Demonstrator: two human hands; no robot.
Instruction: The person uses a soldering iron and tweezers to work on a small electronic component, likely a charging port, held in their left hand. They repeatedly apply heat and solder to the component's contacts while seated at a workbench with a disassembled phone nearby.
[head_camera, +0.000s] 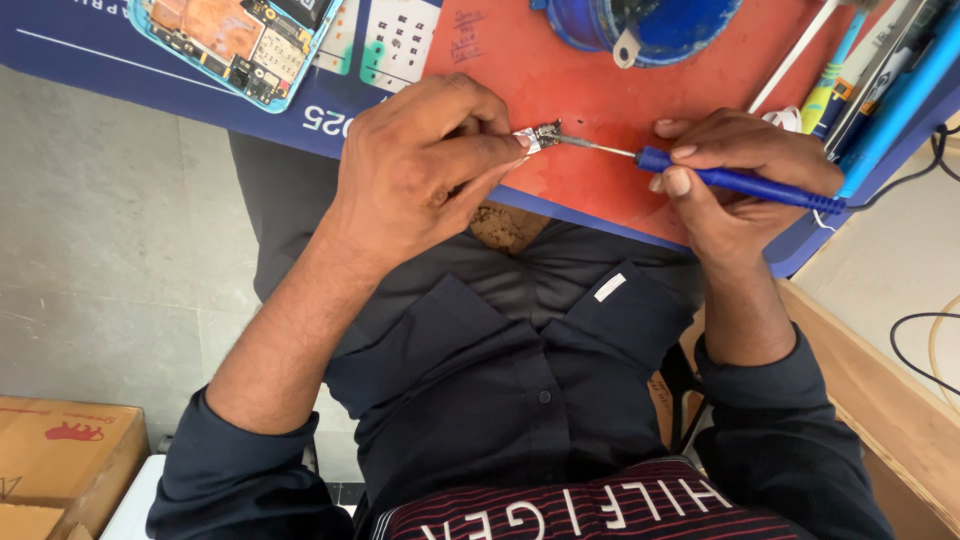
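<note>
From my feed, the left hand is curled tight, its fingertips pinching a small metal part at the near edge of the table. Most of that part is hidden under the fingers, so I cannot tell its full shape; what shows is silvery at one end and dark at the other, with fine detail too small to read. The right hand is closed around the blue handle of a soldering iron, held like a pen, thumb and forefinger near the front of the grip. Its thin grey metal tip runs left and meets the small part, just beside the left fingertips.

Both hands rest on a red mat, flat and matt, with a worn patch at its near edge (brownish, rough-looking). The part sits between the two hands, nearer the left, over the mat's lower edge.

Further out, a blue round tub stands at the top of the view, cut off by the frame. An opened phone with a light blue shell lies at the upper left, its circuit boards exposed, also partly cut off. To the right, a cluster of long tools runs off the corner. A dark cable trails from the iron's handle. A cardboard box sits on the grey floor at lower left.
</note>
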